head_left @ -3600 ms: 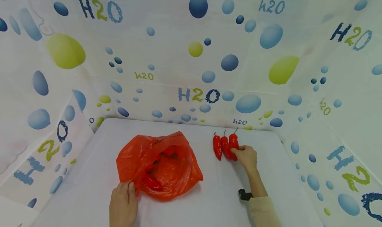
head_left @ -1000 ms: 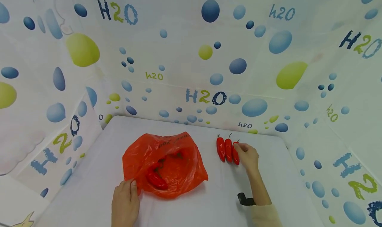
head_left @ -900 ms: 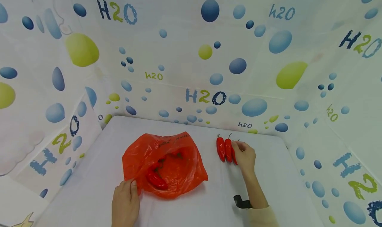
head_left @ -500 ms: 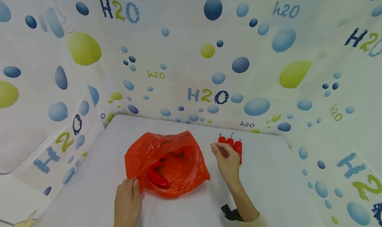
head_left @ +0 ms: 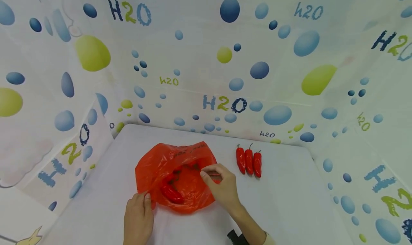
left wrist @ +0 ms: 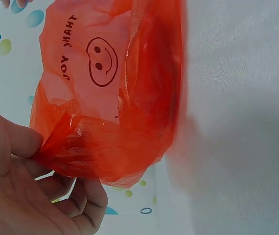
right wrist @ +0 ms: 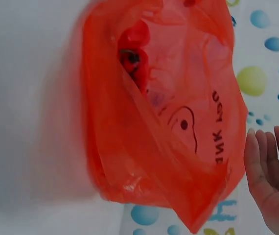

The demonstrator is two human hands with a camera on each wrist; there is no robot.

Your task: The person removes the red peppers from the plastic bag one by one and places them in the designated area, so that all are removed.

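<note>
My left hand pinches the near left edge of a red plastic bag between thumb and fingers. The bag lies on its side with its mouth toward me. A glossy red pepper lies just inside the mouth, and red vegetables with green stems show deeper in. My right hand is over the bag's right rim, its fingers loosely bent and holding nothing; in the right wrist view, its fingers extend beside the bag. Three red peppers lie side by side to the right, stems pointing away.
A white cloth covers the table. Behind and at both sides rises a printed curtain with blue and green drops. A black wrist mount sits on my right forearm.
My right hand let go of the rightmost pepper, which now lies beside the other two, and moved left and nearer to the bag's right side. The left hand still pinches the bag.
</note>
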